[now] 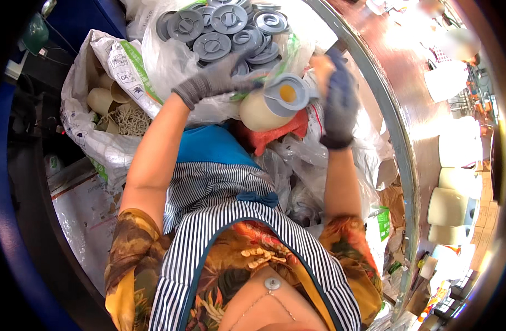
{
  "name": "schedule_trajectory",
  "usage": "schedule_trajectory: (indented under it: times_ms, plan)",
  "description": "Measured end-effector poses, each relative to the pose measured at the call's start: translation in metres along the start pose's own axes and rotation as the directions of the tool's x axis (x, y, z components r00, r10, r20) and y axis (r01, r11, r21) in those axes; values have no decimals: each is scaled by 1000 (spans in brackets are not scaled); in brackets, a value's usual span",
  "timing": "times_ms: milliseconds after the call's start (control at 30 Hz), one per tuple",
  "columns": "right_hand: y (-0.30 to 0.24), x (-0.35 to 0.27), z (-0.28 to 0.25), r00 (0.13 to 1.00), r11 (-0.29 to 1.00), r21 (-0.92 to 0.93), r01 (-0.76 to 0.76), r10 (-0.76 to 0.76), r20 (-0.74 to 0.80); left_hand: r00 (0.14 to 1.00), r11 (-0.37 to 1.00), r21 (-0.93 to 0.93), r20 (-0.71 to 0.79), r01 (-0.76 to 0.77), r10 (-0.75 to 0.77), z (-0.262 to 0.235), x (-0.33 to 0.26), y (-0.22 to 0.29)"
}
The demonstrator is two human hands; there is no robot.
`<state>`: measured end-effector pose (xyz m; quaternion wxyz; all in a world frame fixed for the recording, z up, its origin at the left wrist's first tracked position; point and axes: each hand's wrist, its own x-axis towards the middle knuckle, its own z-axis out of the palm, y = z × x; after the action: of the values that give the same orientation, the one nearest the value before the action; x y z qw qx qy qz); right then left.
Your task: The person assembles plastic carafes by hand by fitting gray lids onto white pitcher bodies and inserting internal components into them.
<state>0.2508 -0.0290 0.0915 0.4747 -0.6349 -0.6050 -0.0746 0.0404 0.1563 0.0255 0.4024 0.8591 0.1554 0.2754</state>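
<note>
Having the cream jug (259,114) between the left hand (220,78), partly spread with hold on it unclear, and the right hand (340,102), too blurred to tell opening or grip; seeing grey lids (212,46) just beyond the left hand.

1. Strong light floods the right side, bleaching parts of the floor (388,25) and the pale containers (448,207) almost to white.
2. The far left sinks into deep shadow, its detail mostly lost.
3. Clear plastic bagging (167,63) throws back scattered highlights.
4. Motion blur smears the right grip (341,99), fingers worst; the left grip (220,77) is softer toward its fingertips.
5. The grey lids (213,46) look fairly crisp.
6. Fisheye distortion bows the metal rail (397,118); black vignetting swallows the corners.
</note>
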Motion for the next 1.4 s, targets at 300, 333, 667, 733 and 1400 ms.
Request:
schedule_trajectory:
  times_ms: [300,333,667,733,1400]
  plan:
    - [75,-160,17,733,644,394,-655,670,123,988,601,799,72,25,-136,136,81,101]
    - [88,-171,25,765,708,307,-636,630,132,980,587,809,87,36,-180,124,71,104]
    - [92,-58,115,953,863,-486,140,17,304,714,927,-126,-604,353,-354,-43,-163,98]
    - [81,-14,158,972,945,-284,160,-102,210,554,948,-131,-785,292,-279,-59,-209,119]
    - [64,7,226,709,68,706,-705,88,699,423,732,32,-833,680,-357,-64,-261,105]
